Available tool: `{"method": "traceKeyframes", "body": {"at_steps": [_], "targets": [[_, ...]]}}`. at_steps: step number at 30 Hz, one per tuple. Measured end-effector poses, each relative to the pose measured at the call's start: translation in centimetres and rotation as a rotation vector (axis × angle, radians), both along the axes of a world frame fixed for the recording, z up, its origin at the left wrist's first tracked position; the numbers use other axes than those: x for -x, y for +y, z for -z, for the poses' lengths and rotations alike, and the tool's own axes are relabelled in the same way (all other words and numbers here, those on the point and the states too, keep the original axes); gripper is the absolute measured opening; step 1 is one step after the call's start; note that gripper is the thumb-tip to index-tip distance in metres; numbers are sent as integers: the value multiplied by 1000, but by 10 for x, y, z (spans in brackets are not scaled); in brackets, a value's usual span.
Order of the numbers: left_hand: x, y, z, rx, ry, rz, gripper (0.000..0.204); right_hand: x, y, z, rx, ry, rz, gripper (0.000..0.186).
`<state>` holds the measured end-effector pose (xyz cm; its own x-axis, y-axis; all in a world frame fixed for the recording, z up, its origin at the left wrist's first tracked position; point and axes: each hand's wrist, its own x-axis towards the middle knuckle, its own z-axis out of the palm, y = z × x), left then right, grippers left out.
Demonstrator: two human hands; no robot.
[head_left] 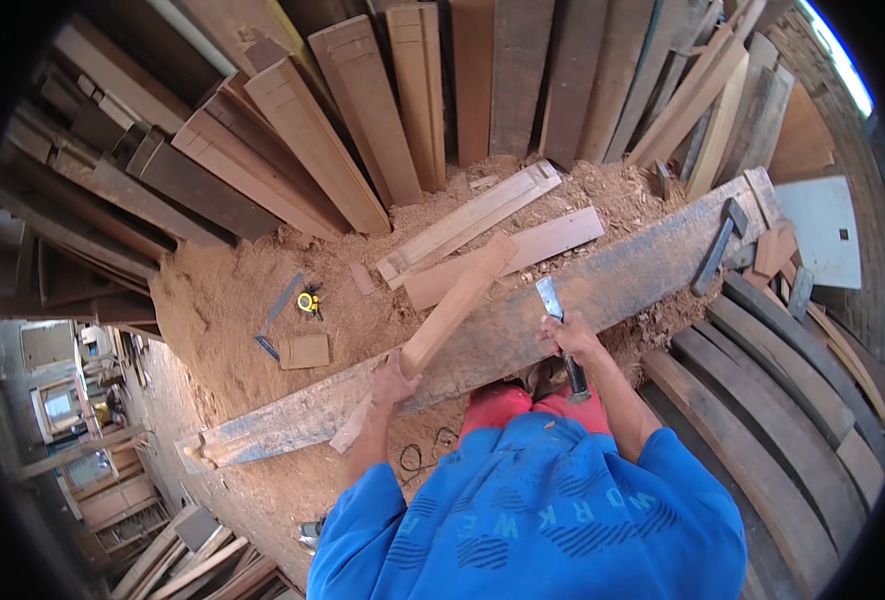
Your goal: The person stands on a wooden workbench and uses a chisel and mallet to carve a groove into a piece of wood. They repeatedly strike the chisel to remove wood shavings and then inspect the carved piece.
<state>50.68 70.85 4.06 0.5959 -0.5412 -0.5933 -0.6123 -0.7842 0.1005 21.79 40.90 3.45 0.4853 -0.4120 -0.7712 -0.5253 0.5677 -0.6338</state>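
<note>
My left hand (392,381) is closed around a narrow wooden board (458,300), which lies slanted across a long, worn plank (622,292). The board's near end sticks out past my wrist, and its far end reaches beyond the plank's far edge. A wide-bladed chisel (549,297) is gripped in my right hand (566,336), blade pointing away from me and dark handle toward my lap. Its blade is apart from the board, above the plank. To the right, a dark hammer (719,248) rests on the plank.
Two loose boards, one pale (470,222) and one pinkish (552,240), lie beyond the plank on shavings. At left are a yellow tape measure (308,301), a try square (280,318) and a small wood block (303,351). Upright boards (522,80) line the back; curved timbers (752,440) lie right.
</note>
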Motion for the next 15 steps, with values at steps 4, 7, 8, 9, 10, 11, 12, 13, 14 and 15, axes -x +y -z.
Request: {"method": "traceKeyframes", "body": {"at_steps": [4,7,8,9,10,11,12,13,14,15], "targets": [[-8,-3,5,82,36,100,81,18,-4,-17,13,29,191,27],[15,-28,10,101,71,227,80,41,-5,-20,65,75,288,29],[25,-39,16,115,106,277,79,50,-4,-16,83,58,369,26],[35,-52,21,132,139,324,79,57,-3,-16,111,58,417,26],[49,-71,14,147,153,336,75,63,-3,-17,142,54,468,25],[66,-90,6,164,166,348,70,68,-2,-19,174,50,521,25],[80,-101,10,157,189,369,68,66,-3,-27,211,34,588,24],[90,-112,15,151,208,390,66,66,-4,-33,245,35,614,23],[100,-122,20,161,220,403,67,64,-6,-37,269,16,644,22],[106,-132,22,173,231,423,68,61,-7,-42,295,-4,681,21]]}}
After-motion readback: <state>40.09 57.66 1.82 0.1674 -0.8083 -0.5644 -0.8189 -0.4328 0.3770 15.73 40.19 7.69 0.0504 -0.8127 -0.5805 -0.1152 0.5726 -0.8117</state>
